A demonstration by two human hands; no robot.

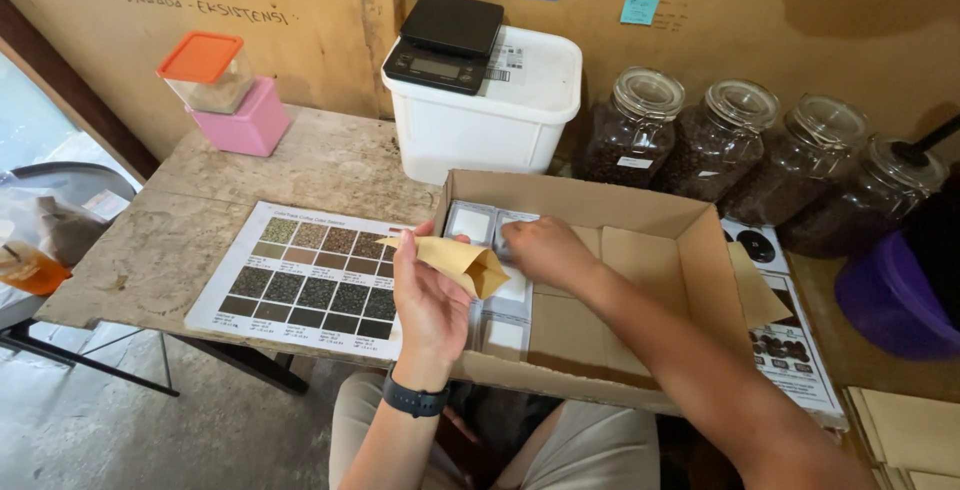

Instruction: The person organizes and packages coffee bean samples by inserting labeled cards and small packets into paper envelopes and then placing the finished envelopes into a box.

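Left hand (428, 295) fingers are pinching a kraft paper pouch (452, 262), mouth gaping toward the cardboard box (640, 250). Right hand (540, 248) is curling onto a small silver sachet (470, 222) in the box's far-left corner; the grip itself is hidden under the knuckles, can't tell if it's closed. The pouch is looking light, thin and crushable, so hold near the open rim. The sachets are looking slick and flat; edges are best. The lower sachets are partly covered by the pouch and wrist. The box's right end is running behind the forearm.
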